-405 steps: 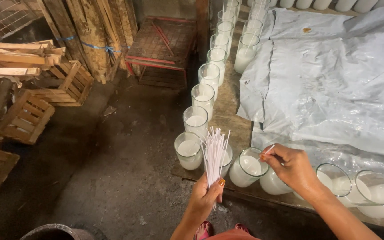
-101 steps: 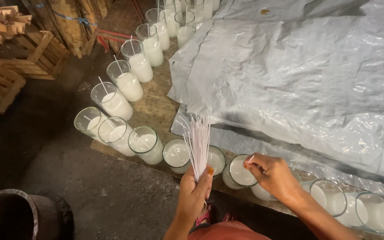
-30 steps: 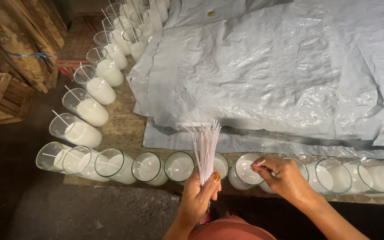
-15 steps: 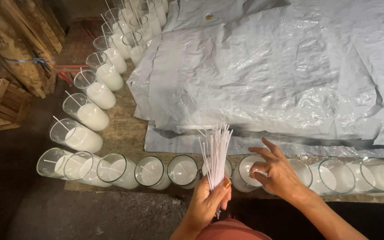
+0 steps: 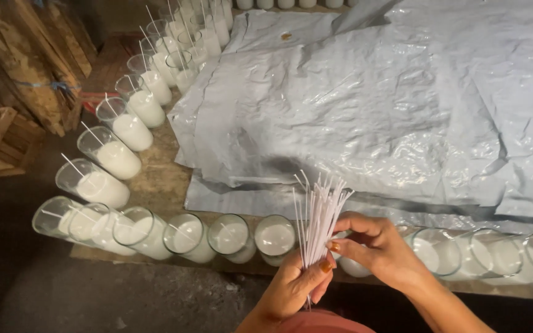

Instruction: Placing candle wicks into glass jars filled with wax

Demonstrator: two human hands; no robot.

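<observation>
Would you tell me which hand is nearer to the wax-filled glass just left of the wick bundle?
Left. The left hand grips the wick bundle right below that glass; the right hand pinches a wick on the bundle's far side.

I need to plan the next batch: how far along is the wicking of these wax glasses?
Done: the glasses up the left edge and the near-left ones each show a wick. In hand: the left hand grips the bundle of white wicks while the right hand pinches at it. Left: the glasses to the right show no wick that I can see.
</observation>
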